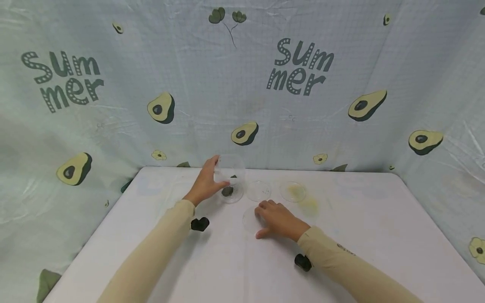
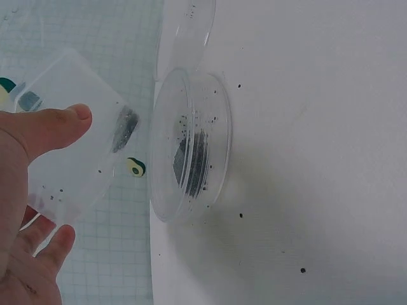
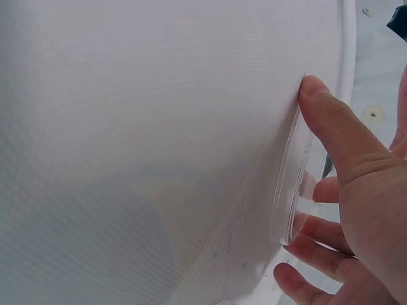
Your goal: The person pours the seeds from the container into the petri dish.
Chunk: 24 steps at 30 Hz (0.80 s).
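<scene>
My left hand (image 1: 204,185) grips a clear squarish plastic container (image 2: 79,152), thumb across one face and fingers at its far side. Dark grains (image 2: 125,129) gather at one corner of it. Below and beside it, a clear petri dish (image 2: 222,121) sits on the table with a heap of dark grains (image 1: 227,191) inside. My right hand (image 1: 278,219) holds another clear round dish (image 1: 248,221) low at the tabletop, its thumb (image 3: 321,105) at one edge and fingertips at the opposite edge. That dish is partly hidden under the hand.
Right of the filled dish stand a clear dish (image 1: 259,191) with small specks and another dish (image 1: 292,192) beside a yellowish patch. Loose dark grains (image 2: 303,271) dot the white table (image 1: 360,227). An avocado-print sheet (image 1: 212,84) hangs behind the back edge.
</scene>
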Available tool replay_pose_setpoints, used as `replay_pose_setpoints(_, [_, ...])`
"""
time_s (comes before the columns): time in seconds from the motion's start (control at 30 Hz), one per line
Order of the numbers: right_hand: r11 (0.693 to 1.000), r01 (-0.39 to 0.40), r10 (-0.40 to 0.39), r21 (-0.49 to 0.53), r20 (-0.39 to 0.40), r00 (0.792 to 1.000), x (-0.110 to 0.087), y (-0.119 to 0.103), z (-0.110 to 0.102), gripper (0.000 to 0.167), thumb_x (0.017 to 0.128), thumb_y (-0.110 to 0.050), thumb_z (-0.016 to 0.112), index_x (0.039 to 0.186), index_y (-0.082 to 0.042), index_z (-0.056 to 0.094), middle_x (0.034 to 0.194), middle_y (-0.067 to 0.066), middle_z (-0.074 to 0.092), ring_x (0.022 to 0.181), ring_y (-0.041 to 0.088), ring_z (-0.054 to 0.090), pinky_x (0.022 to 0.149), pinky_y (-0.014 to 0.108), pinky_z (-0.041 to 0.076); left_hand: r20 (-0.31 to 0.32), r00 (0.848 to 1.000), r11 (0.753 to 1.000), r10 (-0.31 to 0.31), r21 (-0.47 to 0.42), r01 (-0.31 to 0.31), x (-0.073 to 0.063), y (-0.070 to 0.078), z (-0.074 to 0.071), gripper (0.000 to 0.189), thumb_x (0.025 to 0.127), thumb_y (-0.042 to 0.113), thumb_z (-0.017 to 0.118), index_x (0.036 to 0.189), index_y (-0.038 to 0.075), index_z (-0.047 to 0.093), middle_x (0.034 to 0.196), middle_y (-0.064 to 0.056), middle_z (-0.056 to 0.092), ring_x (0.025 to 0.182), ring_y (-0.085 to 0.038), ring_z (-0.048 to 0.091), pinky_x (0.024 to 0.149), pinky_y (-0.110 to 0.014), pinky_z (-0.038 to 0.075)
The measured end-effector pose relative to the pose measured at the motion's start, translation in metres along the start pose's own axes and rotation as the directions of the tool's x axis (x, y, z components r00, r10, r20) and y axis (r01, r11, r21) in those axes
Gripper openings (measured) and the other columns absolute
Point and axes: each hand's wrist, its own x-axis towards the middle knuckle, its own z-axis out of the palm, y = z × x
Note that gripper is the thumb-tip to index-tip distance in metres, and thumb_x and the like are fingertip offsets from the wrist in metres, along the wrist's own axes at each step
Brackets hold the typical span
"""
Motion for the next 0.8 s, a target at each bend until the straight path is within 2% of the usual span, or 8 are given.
replay_pose_setpoints(0.13, [1.000, 0.002, -0.002, -0.002, -0.008, 1.000, -0.0010, 0.0001, 0.0008, 0.065, 0.072, -0.052, 0.078, 0.117, -0.008, 0.061, 0.126, 0.012, 0.057, 0.114, 0.029, 0.054, 0.088, 0.045, 0.049, -0.002, 1.000, 1.000, 0.003, 0.024, -0.003, 0.0021, 0.0014, 0.0026, 0.091, 0.082, 0.023, 0.078, 0.152, 0.007, 0.021, 0.154, -0.015, 0.030, 0.143, -0.031, 0.031, 0.117, -0.048, 0.029])
replay_pose_setpoints(0.33, [1.000, -0.004, 0.005, 0.012, -0.008, 1.000, -0.0008, -0.0012, -0.0012, 0.064, 0.072, -0.050, 0.078, 0.117, -0.008, 0.060, 0.127, 0.012, 0.057, 0.114, 0.029, 0.053, 0.090, 0.046, 0.049, -0.009, 1.000, 0.999, 0.022, 0.041, -0.022, 0.0036, 0.0064, 0.0021, 0.091, 0.082, 0.020, 0.078, 0.152, 0.009, 0.022, 0.153, -0.016, 0.030, 0.142, -0.032, 0.033, 0.117, -0.049, 0.030])
replay_pose_setpoints(0.57, [1.000, -0.008, 0.008, 0.007, -0.003, 1.000, 0.0008, -0.0004, -0.0006, 0.065, 0.073, -0.051, 0.078, 0.119, -0.008, 0.060, 0.129, 0.013, 0.056, 0.116, 0.030, 0.053, 0.091, 0.046, 0.049, -0.006, 0.999, 0.996, 0.032, 0.084, -0.031, 0.0053, 0.0100, 0.0034, 0.089, 0.082, 0.018, 0.078, 0.153, 0.013, 0.024, 0.152, -0.014, 0.031, 0.141, -0.031, 0.034, 0.115, -0.048, 0.033])
replay_pose_setpoints(0.8, [1.000, -0.017, 0.017, 0.018, 0.000, 1.000, -0.0004, 0.0005, 0.0009, 0.065, 0.073, -0.050, 0.078, 0.119, -0.009, 0.060, 0.130, 0.014, 0.055, 0.117, 0.030, 0.052, 0.093, 0.047, 0.048, 0.000, 0.998, 0.994, 0.067, 0.091, -0.067, 0.0060, 0.0086, 0.0085, 0.088, 0.081, 0.015, 0.077, 0.153, 0.017, 0.026, 0.150, -0.014, 0.033, 0.138, -0.031, 0.039, 0.112, -0.048, 0.038])
